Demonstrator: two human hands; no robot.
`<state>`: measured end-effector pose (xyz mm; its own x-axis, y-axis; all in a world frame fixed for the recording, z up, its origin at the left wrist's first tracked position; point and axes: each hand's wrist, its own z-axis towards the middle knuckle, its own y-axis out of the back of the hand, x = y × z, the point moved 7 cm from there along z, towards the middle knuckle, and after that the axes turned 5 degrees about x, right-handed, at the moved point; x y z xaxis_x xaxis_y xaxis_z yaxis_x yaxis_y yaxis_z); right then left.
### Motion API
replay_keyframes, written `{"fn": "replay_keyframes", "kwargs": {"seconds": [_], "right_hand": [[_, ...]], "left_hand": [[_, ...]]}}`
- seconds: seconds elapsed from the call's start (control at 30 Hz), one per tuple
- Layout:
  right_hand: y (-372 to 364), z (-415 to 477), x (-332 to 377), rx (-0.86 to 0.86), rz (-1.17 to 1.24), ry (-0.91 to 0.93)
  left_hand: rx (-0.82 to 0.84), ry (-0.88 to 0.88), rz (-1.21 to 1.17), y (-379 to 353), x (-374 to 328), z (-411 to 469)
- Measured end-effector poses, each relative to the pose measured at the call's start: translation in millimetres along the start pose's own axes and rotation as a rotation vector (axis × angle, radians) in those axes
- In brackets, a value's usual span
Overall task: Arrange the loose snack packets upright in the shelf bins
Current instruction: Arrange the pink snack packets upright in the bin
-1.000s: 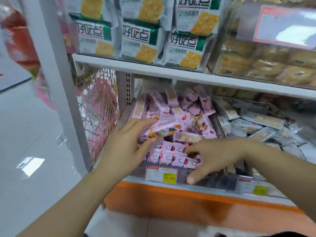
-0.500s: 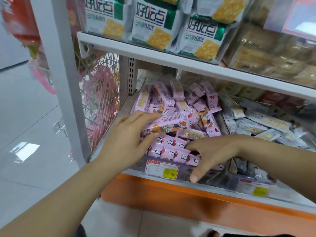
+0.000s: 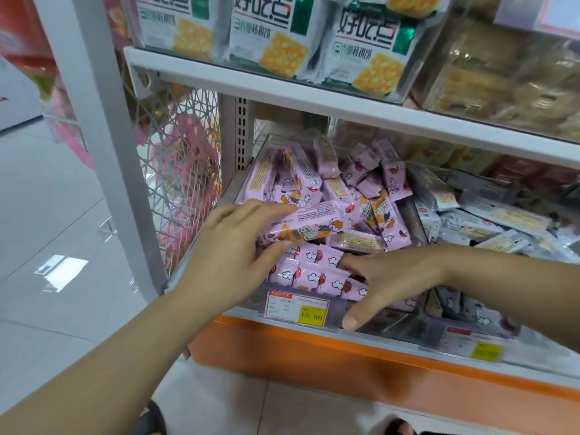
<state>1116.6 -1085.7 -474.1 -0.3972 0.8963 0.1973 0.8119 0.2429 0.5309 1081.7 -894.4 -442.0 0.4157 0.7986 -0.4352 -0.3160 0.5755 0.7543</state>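
A clear shelf bin (image 3: 340,312) holds many pink snack packets. Several stand upright in a front row (image 3: 314,273); the rest lie in a loose pile (image 3: 329,174) behind. My left hand (image 3: 232,249) grips a long pink packet (image 3: 317,219) that lies crosswise over the pile, fingers on top and thumb underneath. My right hand (image 3: 395,277) reaches in from the right. Its straight fingers press against the right end of the front row, and its thumb hangs down over the bin's front wall. Some fingertips are hidden among the packets.
A neighbouring bin (image 3: 489,221) on the right holds loose white and grey packets. Green-and-white cracker packs (image 3: 270,39) fill the upper shelf, close above. A white post (image 3: 94,127) and a wire basket (image 3: 185,174) stand at left. An orange base (image 3: 345,372) runs below.
The view has shifted lower and slightly left. My left hand still holds the long packet, and my right hand has stayed at the front row.
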Motion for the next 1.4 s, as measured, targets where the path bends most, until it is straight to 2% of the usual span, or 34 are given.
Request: {"fn": "replay_keyframes", "kwargs": {"seconds": [0.57, 1.07, 1.13, 1.33, 1.4], "right_hand": [[8, 14, 5, 0.086, -0.193, -0.111], [15, 10, 2, 0.069, 0.2, 0.047], [17, 12, 1, 0.056, 0.165, 0.044], [19, 18, 14, 0.078, -0.138, 0.088], [21, 20, 12, 0.075, -0.142, 0.069]], "left_hand": [[0.012, -0.009, 0.017, 2, 3, -2], [0.013, -0.028, 0.046, 3, 1, -2], [0.013, -0.028, 0.054, 3, 1, -1], [0.003, -0.026, 0.072, 2, 1, -2], [0.007, -0.023, 0.07, 2, 1, -1]]}}
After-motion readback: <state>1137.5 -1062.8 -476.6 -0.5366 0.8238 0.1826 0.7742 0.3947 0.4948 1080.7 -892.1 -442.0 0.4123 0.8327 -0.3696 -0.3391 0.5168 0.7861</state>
